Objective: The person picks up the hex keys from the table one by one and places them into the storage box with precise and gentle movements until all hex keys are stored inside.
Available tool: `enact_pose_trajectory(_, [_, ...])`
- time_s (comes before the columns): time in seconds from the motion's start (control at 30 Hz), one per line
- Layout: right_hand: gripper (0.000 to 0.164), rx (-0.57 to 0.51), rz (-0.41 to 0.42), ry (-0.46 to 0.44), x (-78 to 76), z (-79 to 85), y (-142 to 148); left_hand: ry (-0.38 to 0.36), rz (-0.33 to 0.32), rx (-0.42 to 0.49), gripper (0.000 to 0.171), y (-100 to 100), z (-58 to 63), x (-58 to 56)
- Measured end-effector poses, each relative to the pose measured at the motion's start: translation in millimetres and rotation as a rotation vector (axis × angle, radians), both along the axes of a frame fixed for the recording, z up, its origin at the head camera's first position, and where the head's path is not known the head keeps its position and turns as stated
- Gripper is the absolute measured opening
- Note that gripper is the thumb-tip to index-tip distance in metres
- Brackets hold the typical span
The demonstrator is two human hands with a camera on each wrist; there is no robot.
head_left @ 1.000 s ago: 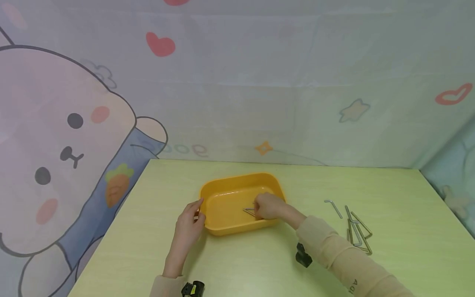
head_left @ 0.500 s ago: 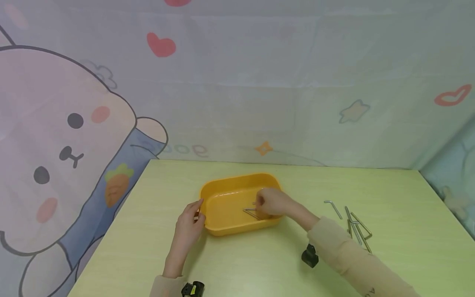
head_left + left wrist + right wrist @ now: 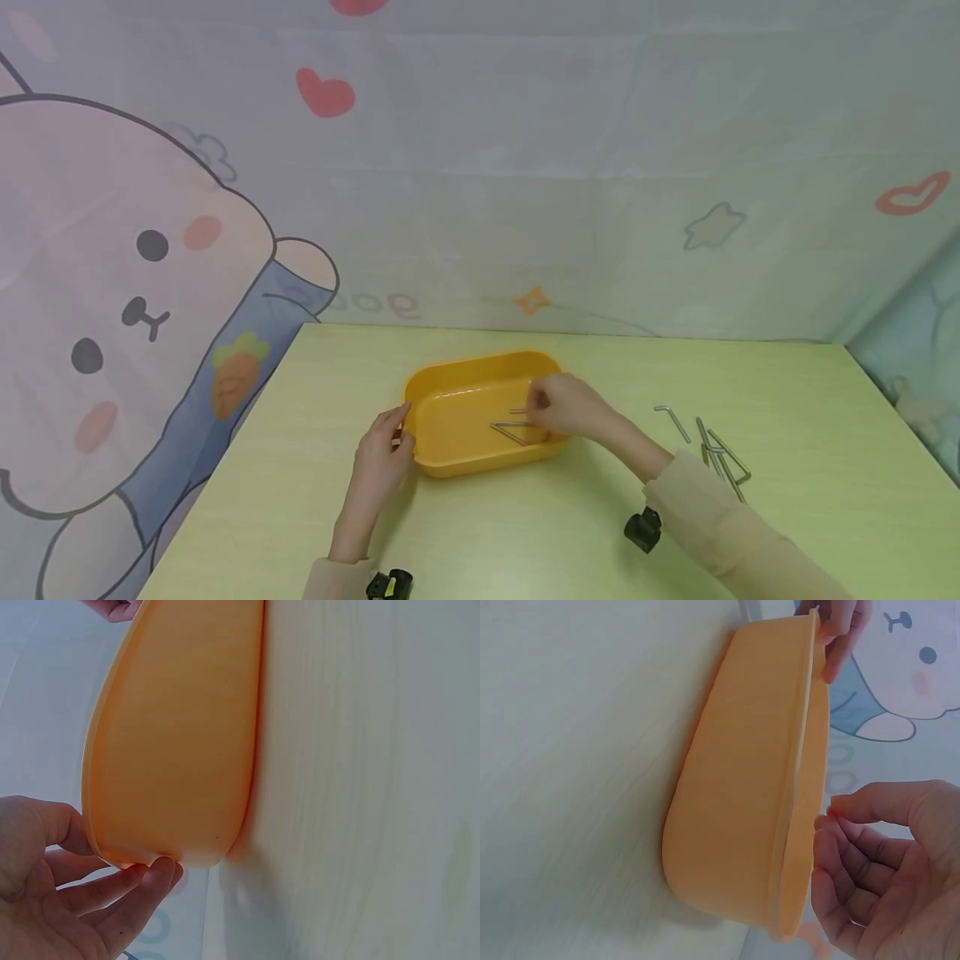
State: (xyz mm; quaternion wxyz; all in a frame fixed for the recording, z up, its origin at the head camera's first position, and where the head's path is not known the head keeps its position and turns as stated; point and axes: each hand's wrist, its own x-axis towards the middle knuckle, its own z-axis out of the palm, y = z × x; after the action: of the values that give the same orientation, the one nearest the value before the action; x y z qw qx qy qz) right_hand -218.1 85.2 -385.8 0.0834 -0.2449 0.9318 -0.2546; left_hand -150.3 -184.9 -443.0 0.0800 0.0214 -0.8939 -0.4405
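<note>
At the left end of a yellow plastic tray (image 3: pixel 483 462), my left hand (image 3: pixel 381 454) grips the rim. The left wrist view shows the fingers (image 3: pixel 142 889) against the tray's outer end wall. Over the tray's right end hovers my right hand (image 3: pixel 566 404), fingers loosely curled and thumb meeting the index fingertip. Nothing shows between them in the right wrist view. Inside the tray, just left of that hand, lie a few thin metal hex keys (image 3: pixel 510 433), partly hidden beneath it.
To the right on the pale wooden table (image 3: pixel 480 542), several L-shaped hex keys (image 3: pixel 722 457) form a loose pile, partly covered by the right sleeve. A single hex key (image 3: pixel 675 423) lies just behind them. A printed cloth backdrop (image 3: pixel 480 167) hangs behind the table's far edge.
My right hand has lifted a little and drawn back rightward, uncovering more of the hex keys in the tray. The left hand and the tray have stayed in place.
</note>
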Motion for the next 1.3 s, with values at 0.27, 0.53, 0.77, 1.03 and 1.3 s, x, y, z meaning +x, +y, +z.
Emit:
enact_pose_trajectory(0.27, [0.006,-0.052,-0.042,0.018,7.3,-2.1,8,-0.007,0.007,-0.007,0.047,-1,-2.6,-0.8])
enact_pose_trajectory(0.53, [0.005,-0.082,-0.090,0.070,11.7,-8.5,16,-0.003,0.006,-0.008,0.047,-2,-3.0,-1.3])
enact_pose_trajectory(0.77, [0.005,-0.127,-0.096,0.123,14.7,-15.5,25,-0.001,0.007,-0.013,0.047,-2,-2.9,-1.3])
enact_pose_trajectory(1.03, [0.005,-0.130,-0.131,0.168,16.6,-23.7,36,0.000,0.009,-0.012,0.047,-2,-2.8,-0.9])
enact_pose_trajectory(1.3, [0.009,-0.139,-0.172,0.212,20.8,-27.2,51,-0.004,0.010,-0.011,0.047,-2,-2.7,-1.3])
